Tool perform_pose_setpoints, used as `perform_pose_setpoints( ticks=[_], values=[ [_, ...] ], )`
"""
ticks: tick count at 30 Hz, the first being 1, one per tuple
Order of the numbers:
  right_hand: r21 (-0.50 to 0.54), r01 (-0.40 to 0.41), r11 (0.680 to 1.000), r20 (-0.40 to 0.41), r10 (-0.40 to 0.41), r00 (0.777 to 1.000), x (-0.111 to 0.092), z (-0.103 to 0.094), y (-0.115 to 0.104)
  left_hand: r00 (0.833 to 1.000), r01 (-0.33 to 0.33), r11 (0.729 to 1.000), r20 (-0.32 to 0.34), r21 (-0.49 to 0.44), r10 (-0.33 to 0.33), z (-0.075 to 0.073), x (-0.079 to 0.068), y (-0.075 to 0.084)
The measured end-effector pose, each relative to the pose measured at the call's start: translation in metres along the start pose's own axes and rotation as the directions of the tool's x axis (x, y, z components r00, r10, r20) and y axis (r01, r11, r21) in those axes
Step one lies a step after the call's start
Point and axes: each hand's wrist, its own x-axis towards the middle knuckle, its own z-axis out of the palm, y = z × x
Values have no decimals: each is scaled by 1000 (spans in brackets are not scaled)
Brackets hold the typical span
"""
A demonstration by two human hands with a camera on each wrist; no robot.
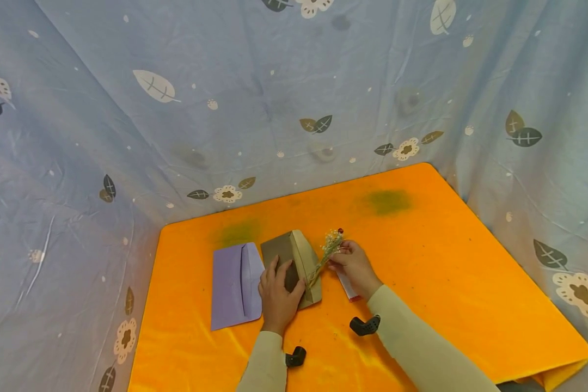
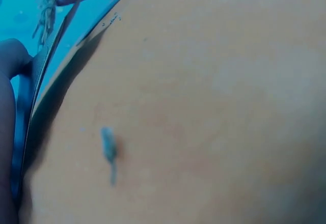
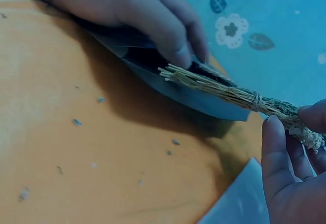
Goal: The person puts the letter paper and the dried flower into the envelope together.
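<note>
A brown envelope [image 1: 280,247] with its lighter flap unfolded stands tilted in the middle of the table. My left hand [image 1: 279,296] holds it, thumb and fingertips at the edge of its mouth; a dark gap shows there in the right wrist view. My right hand [image 1: 355,267] pinches a small bunch of dried flowers [image 1: 330,245] near the blossoms. The tied stems [image 3: 214,85] point toward the envelope's mouth and overlap it in this view. In the left wrist view, the envelope [image 2: 38,76] appears edge-on beside the thumb.
A purple envelope [image 1: 227,286] lies at the left with its flap unfolded. Under my right hand is a pale card [image 1: 347,286] with a red end. Small crumbs [image 3: 76,122] are scattered over the orange tablecloth [image 1: 421,261]. Patterned curtains [image 1: 255,109] enclose the table.
</note>
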Motion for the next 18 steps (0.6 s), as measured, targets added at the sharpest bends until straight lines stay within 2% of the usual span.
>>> perform_pose_setpoints(
  ticks=[6, 13, 18],
  values=[
    [-20, -17, 1000, 15, 18, 1000, 0, 11, 8, 999, -21, 1000, -30, -10, 20, 1, 0, -1],
    [-117, -35, 992, 43, 41, 998, -2, 19, 12, 1000, -4, 1000, -25, -10, 4, 0, 1, 0],
    [-173, -54, 984, 29, 60, 998, 1, 22, 13, 1000, 8, 1000, -20, -3, -8, -1, 1, 1]
  ],
)
